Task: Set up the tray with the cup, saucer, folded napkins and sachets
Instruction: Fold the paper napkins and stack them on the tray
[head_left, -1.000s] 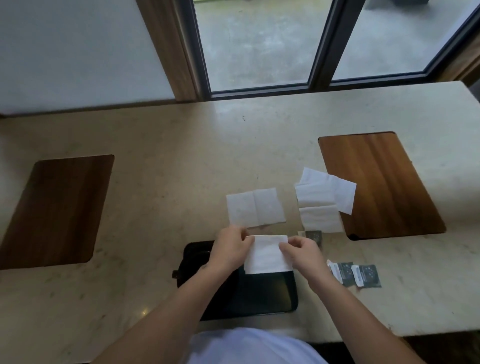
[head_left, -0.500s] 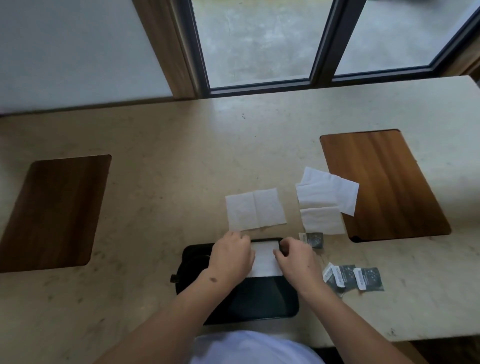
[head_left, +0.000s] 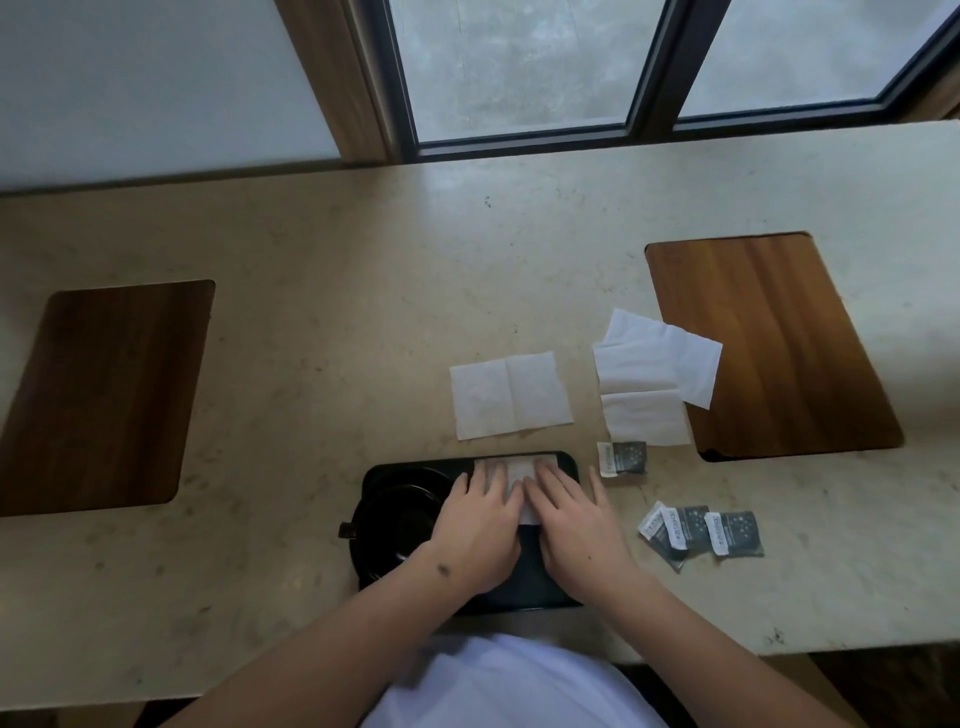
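A black tray (head_left: 563, 592) lies at the table's near edge. On its left half sits a black cup on a black saucer (head_left: 395, 519). A folded white napkin (head_left: 519, 470) lies on the tray's right half. My left hand (head_left: 478, 525) and my right hand (head_left: 571, 519) press flat on it, fingers spread, side by side. Another napkin (head_left: 509, 395) lies opened just beyond the tray. More napkins (head_left: 649, 374) are piled to its right. One dark sachet (head_left: 623, 458) lies right of the tray, with three sachets (head_left: 701, 532) nearer me.
Two wooden inlays are set into the stone table, one at the left (head_left: 98, 395) and one at the right (head_left: 769, 343). A window with dark frames (head_left: 649, 78) runs along the far side. The table's near edge crosses just below the tray.
Both hands lowered the folded napkin from above the tray onto its right half. The fingers went from pinching its edges to lying flat on it.
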